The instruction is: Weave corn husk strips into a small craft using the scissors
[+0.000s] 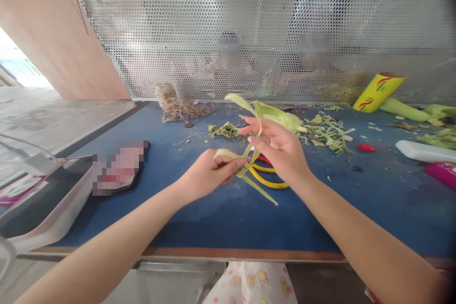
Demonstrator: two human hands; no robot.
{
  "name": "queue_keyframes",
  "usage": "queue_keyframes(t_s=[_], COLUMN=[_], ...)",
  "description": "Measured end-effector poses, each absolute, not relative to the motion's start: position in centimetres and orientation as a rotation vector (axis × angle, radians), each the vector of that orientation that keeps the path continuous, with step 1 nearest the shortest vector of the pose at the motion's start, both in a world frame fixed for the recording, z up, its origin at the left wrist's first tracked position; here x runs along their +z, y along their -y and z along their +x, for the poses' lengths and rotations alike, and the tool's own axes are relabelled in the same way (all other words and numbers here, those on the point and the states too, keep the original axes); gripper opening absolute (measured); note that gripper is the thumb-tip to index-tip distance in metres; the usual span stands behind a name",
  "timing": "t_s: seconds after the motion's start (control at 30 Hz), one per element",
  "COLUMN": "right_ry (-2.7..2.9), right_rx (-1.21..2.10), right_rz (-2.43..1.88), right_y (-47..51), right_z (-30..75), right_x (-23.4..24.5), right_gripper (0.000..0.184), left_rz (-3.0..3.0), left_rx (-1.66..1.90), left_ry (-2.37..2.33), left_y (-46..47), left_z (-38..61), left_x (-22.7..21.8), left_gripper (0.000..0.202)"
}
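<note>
Pale green leaf strips (257, 191), which look like corn husk, cross and loop between my two hands above the table. My left hand (210, 171) is closed, thumb and forefinger pinching the strips where they cross. My right hand (281, 147), higher and to the right, grips an upright strip between thumb and fingers. One loose tail hangs down to the right of my left fingers. Under my hands lie yellow and red loops (270, 183), like scissor handles, partly hidden. Just behind my right hand is a wider green husk piece (281, 116).
Shredded green strips (329, 133) and a small leafy clump (224, 129) lie on the blue table (213, 218). Tangled twine (185, 109) is at the back left, a phone (123, 166) at left. A yellow tube (379, 92) leans back right. A perforated metal screen (199, 19) stands behind.
</note>
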State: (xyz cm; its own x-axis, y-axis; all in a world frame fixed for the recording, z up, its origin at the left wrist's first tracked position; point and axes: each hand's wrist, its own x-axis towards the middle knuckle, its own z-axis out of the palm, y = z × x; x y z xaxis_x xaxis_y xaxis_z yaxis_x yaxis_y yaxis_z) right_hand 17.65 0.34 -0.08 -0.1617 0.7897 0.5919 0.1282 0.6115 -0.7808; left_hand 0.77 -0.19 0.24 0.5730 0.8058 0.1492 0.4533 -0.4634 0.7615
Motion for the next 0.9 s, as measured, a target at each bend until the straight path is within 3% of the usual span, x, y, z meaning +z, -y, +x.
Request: queue_keyframes(t_s=[0.3, 0.47, 0.6, 0.67, 0.9], right_ry=[1.577, 1.826, 1.945, 2.058, 2.378], right_rx=[0.792, 0.597, 0.662, 0.626, 0.273], right_rz=[-0.450, -0.648, -0.731, -0.711, -0.878], right_y=[-0.5, -0.2, 0.0, -0.1, -0.4], right_z=[18.1, 18.8, 19.1, 19.2, 19.8], right_x=[-0.1, 0.6, 0.8, 0.9, 1.4], right_gripper=[0.028, 0.017, 0.029, 0.025, 0.014], left_rz=[2.002, 1.944, 1.933, 1.921, 1.968], left_rx=[0.546, 0.561, 0.605, 0.615, 0.563], left_ry=[-1.084, -1.055, -1.042, -1.028, -1.084], left_y=[0.0, -0.3, -0.4, -0.4, -0.7], left_z=[0.8, 0.5, 0.3, 0.3, 0.1], left_x=[-0.2, -0.4, -0.2, -0.1, 0.2], left_gripper=[0.041, 0.042, 0.037, 0.033, 0.033])
